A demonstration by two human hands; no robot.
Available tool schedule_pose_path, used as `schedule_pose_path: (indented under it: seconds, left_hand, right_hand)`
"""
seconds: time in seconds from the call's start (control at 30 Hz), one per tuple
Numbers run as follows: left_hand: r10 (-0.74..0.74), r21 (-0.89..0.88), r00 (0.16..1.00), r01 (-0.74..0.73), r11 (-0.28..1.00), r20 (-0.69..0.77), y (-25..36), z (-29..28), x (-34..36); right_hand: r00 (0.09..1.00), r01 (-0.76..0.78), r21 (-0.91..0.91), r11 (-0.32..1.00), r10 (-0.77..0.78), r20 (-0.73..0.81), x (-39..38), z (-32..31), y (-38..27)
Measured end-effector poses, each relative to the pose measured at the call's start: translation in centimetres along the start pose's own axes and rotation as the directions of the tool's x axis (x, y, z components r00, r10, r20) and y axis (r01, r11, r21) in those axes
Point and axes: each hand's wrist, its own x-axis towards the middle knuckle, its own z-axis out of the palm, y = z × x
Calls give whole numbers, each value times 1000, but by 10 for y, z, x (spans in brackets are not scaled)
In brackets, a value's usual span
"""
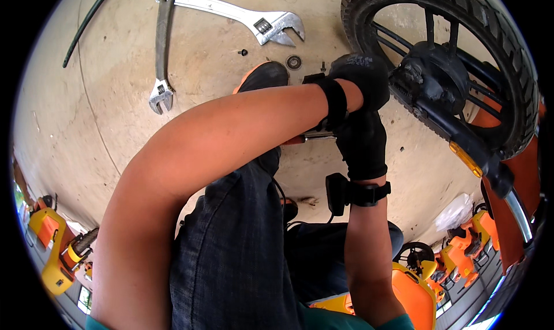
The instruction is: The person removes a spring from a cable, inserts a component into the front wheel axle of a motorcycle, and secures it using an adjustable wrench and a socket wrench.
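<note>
My left hand [362, 82], in a black glove, is curled closed beside the hub [435, 79] of a black-tyred wheel [353, 19]. Just below and touching it is my right hand [362, 148], also black-gloved and bent closed. The left hand and wrist cover the right fingertips, and what either hand grips is hidden. A tool with a red handle [295, 140] and a shiny metal shaft [320, 136] shows under my left forearm, its shaft reaching the right glove. Whether the right hand holds it, I cannot tell.
Two adjustable wrenches, one large [231, 10] and one smaller [162, 47], lie on the concrete floor [124, 59]. Near my shoe [264, 76] are a ring-shaped bearing [294, 62] and small bolts [243, 52]. A black fork leg [438, 119] carries an amber reflector [465, 159]. Orange-yellow vehicles [461, 246] stand behind.
</note>
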Motion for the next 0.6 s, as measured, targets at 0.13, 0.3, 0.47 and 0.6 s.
schedule_pose_path:
  seconds: [0.13,0.3,0.47,0.6]
  left_hand:
    - [34,-31,999,-36,999,-35,-4,-1,-9]
    - [325,172,939,-341,924,113,-24,-5,5]
    - [194,-5,977,-195,981,91,-18,0,6]
    - [173,80,983,-177,981,62,-14,-1,5]
  right_hand:
    - [999,19,43,999,-21,32,0,-4,6]
    - [997,37,-28,999,-35,63,5,-10,2]
    - [997,-67,100,993,62,53,-1,-7,1]
    - [989,-142,184,973,130,74,7,2,-7]
